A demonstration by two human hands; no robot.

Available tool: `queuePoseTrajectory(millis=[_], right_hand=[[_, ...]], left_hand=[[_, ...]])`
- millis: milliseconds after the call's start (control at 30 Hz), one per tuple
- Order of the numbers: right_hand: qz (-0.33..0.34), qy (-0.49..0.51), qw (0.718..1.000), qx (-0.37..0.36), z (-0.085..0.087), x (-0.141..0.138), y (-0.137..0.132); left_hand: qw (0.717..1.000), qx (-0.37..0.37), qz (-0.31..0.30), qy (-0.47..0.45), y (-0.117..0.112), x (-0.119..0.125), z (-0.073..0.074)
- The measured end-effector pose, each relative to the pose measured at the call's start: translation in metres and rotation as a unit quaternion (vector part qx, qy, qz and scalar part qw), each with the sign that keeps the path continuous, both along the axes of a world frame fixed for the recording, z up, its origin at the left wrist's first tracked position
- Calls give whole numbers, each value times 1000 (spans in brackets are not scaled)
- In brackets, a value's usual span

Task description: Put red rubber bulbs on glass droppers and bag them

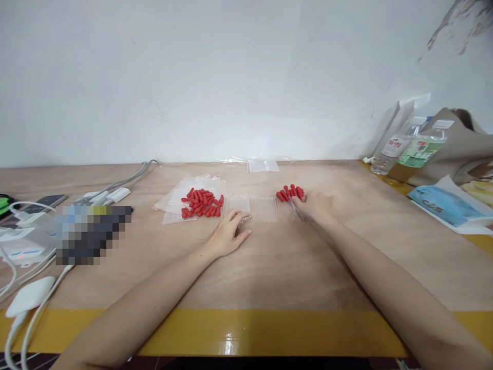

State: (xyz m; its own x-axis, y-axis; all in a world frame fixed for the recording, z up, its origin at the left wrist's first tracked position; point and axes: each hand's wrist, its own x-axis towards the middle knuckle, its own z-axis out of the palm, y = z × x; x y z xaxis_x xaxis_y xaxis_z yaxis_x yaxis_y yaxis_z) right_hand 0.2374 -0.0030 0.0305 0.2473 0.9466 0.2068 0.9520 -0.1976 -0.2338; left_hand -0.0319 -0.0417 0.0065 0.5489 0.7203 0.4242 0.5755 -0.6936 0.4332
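At the far left, cables are trailing around a white box, and a phone is lying behind it. Next, a pile of red bulbs is lying on clear bags. The left hand is resting just in front of the pile, thumb and fingers spread, fingertips touching the near ends of the tubes. These are lying side by side between the hands. More bulbs are clustering at the right hand, whose thumb is touching them; whether it is pinching anything, I cannot tell. Farther right, two bottles are standing behind a blue packet.
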Motion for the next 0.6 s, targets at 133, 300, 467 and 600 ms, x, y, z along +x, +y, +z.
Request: queuePoseTrajectory(millis=[133, 300, 467, 600], right_hand=[[40, 22, 999, 23, 2, -11, -3], [106, 30, 994, 7, -3, -36, -3], [111, 14, 993, -24, -4, -48, 3], [103, 6, 995, -19, -5, -51, 10]], left_hand=[[1000, -2, -6, -5, 1, 0, 0], [1000, -4, -6, -7, 0, 0, 0], [996, 67, 65, 8, 1, 0, 0], [962, 132, 233, 51, 18, -13, 11]])
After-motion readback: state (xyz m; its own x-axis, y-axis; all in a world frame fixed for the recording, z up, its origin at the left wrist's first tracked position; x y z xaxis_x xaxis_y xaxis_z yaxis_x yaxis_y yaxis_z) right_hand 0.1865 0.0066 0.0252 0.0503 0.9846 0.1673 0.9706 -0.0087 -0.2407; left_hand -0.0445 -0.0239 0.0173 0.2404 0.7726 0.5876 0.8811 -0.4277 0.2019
